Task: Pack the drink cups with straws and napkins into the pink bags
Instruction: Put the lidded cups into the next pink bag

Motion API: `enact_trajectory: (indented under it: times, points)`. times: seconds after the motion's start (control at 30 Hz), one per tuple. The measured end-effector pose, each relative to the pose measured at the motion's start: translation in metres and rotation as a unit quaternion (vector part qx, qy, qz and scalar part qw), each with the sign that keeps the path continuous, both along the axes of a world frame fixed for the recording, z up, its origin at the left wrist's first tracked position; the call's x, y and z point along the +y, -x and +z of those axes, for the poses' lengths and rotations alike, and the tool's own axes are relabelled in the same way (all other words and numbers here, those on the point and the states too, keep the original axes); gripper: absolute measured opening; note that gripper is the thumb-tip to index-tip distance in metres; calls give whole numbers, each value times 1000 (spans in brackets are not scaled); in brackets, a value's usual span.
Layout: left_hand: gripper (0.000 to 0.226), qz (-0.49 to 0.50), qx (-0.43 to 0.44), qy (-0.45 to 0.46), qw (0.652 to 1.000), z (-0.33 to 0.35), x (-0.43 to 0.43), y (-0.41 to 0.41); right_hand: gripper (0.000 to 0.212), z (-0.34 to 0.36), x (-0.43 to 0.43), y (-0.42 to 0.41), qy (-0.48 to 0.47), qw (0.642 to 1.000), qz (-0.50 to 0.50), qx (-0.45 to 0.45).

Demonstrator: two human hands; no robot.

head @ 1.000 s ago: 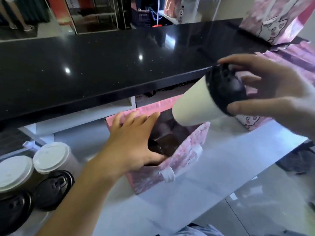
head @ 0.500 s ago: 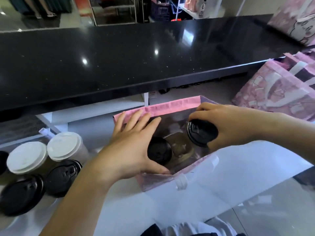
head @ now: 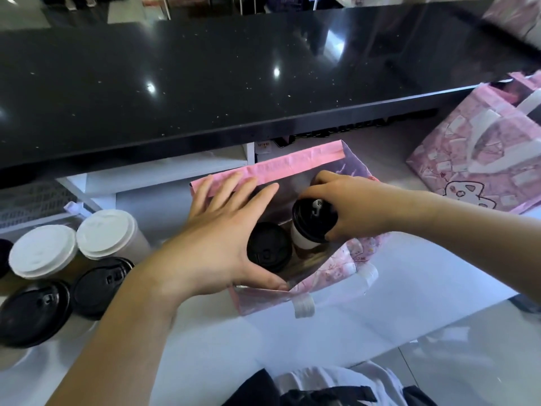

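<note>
- Left hand [head: 222,238]: palm down, fingers straight and spread, thumb splayed toward the body; forearm enters from lower left.
- Right hand [head: 348,209]: fingers and thumb curled round the cup [head: 307,227] at its lid, from above; forearm enters from right.

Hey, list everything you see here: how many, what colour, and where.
Open bag: one, pink, centre of the white worktop.
Cups in bag: two, black lids, left cup and right cup side by side.
White-lidded cups: two, far left.
Black-lidded cups: two, front left.
Other bags: at least two, pink, far right.
Counter: one, black, behind.
Left hand: flat fingers spreading the bag's rim.
Right hand: grips right cup's lid.
</note>
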State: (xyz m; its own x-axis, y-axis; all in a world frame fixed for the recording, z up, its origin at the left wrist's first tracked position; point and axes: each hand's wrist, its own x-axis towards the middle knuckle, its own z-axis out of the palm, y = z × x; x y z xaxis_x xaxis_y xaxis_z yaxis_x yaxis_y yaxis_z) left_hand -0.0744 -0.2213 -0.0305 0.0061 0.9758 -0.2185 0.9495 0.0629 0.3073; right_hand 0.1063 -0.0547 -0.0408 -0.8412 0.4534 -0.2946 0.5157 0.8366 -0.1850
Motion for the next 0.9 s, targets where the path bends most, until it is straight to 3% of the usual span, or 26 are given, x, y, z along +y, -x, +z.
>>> enact_trajectory:
  times: [0.3,0.9]
  points:
    - [133,1,-5,-2,1000,-1,-2,1,51,-12,3,11,-49,999,17,-10]
    - [130,13,-2,-12,1000,-3,-3,1,55,-23,-9,2,0,998,28,-52]
